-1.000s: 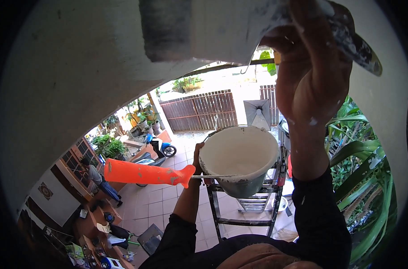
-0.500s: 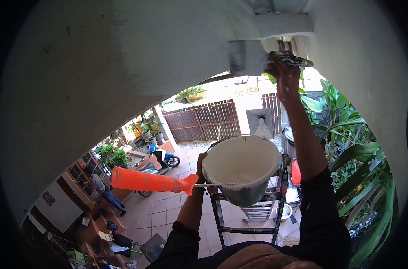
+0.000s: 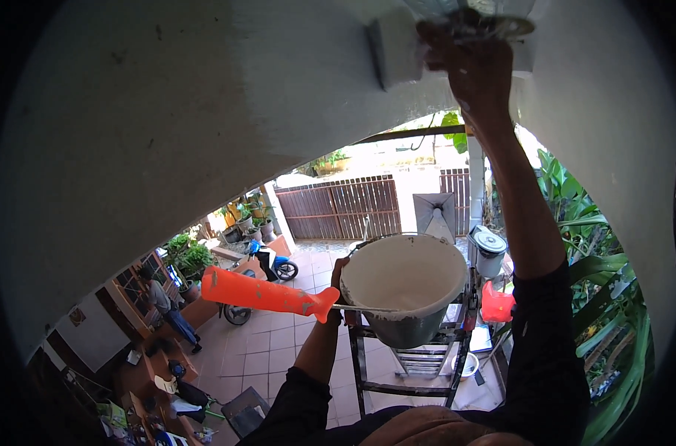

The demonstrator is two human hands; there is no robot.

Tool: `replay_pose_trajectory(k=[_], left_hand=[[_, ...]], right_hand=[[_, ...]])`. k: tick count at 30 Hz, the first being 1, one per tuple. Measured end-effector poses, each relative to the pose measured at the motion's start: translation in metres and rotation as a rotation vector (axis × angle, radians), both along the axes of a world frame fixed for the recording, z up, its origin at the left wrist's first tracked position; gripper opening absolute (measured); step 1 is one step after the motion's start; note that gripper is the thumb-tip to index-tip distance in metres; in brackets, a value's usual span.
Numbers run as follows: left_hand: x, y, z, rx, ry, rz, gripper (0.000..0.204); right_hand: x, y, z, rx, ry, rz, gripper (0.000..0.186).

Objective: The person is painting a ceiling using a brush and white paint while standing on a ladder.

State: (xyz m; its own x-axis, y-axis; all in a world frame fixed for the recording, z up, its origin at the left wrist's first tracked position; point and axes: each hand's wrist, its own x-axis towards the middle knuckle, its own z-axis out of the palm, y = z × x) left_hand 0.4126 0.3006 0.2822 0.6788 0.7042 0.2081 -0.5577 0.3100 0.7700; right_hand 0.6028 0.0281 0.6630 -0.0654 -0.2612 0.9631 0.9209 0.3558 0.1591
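My raised right hand (image 3: 481, 78) is closed round a wide-bladed putty knife (image 3: 394, 50), its blade at the pale wall surface overhead. The knife's handle sticks out to the right of my fist, blurred by motion. Lower down, my left hand (image 3: 339, 276) grips the left side of a bucket (image 3: 401, 271), dark outside and whitish inside. Smears cling to the bucket's rim. A tool with an orange handle (image 3: 267, 295) lies by my left wrist, its thin metal shaft reaching across the bucket's near rim. Most of my left fingers are hidden behind the bucket.
Beneath the bucket stands a dark stepladder (image 3: 409, 388) on a tiled floor. Leafy plants (image 3: 609, 305) and a lidded pail (image 3: 490, 249) are on the right. A person (image 3: 165, 305), a motorbike (image 3: 275, 265) and cluttered steps are at left; a brown gate (image 3: 342, 208) lies beyond.
My right hand has moved up with the putty knife, along the overhead surface. The bucket and orange-handled tool sit slightly lower and further right in view.
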Motion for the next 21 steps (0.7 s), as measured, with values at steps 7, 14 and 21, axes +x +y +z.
replay_pose_trajectory(k=[7, 14, 21], left_hand=[[-0.005, -0.037, 0.032, -0.061, 0.062, 0.069, 0.025], [0.019, 0.015, -0.004, 0.017, 0.119, -0.030, 0.041], [0.005, 0.037, -0.027, 0.012, 0.036, 0.005, 0.036]], right_hand=[[-0.088, -0.071, 0.036, -0.134, -0.199, 0.974, 0.023], [-0.021, -0.030, 0.053, -0.182, -0.448, 1.171, 0.037], [0.119, 0.077, 0.023, -0.144, -0.175, 1.044, 0.031]])
